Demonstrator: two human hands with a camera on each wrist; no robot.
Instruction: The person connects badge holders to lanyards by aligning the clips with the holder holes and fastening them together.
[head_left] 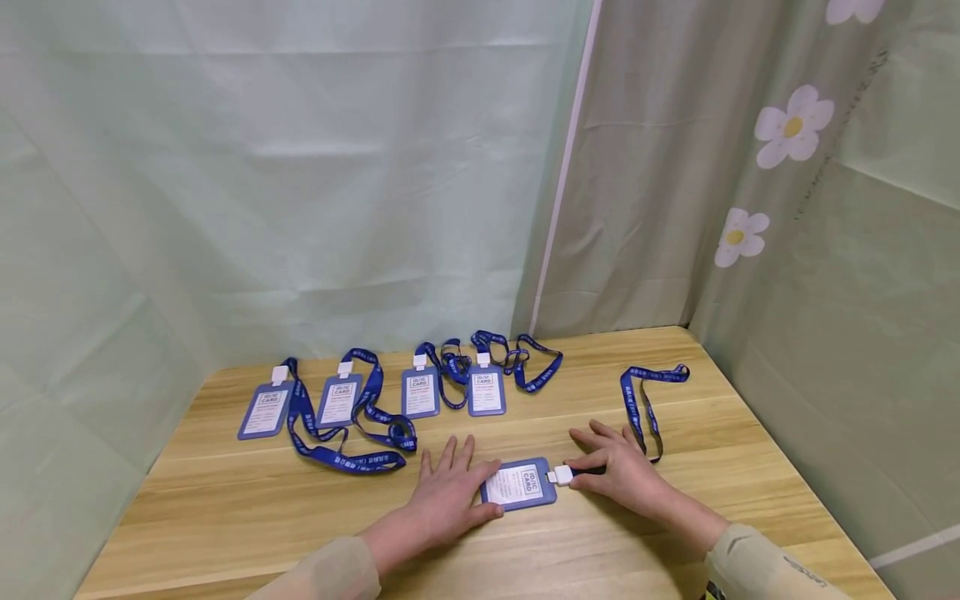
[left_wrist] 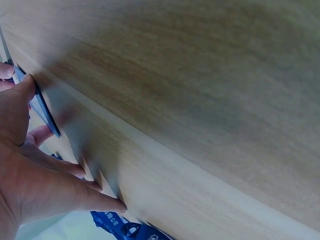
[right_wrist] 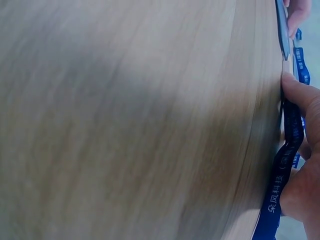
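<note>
A blue ID card holder (head_left: 517, 484) lies sideways on the table, its printed white card facing up. My left hand (head_left: 453, 492) holds its left end between thumb and index finger, the other fingers spread on the wood; the left wrist view shows this hand (left_wrist: 35, 170) at the holder's edge (left_wrist: 49, 114). My right hand (head_left: 626, 473) pinches the white clip (head_left: 561, 475) at the holder's right end. From that clip a blue printed lanyard (head_left: 633, 408) passes under the right hand and loops behind it; in the right wrist view the strap (right_wrist: 280, 175) runs beneath the fingers (right_wrist: 297, 92).
Several similar blue card holders, such as the leftmost one (head_left: 264, 410) and the rightmost one (head_left: 487, 392), lie in a row along the back, lanyards attached. One lanyard (head_left: 352, 461) trails behind the left hand. Curtains (head_left: 375, 183) surround the wooden table (head_left: 247, 517).
</note>
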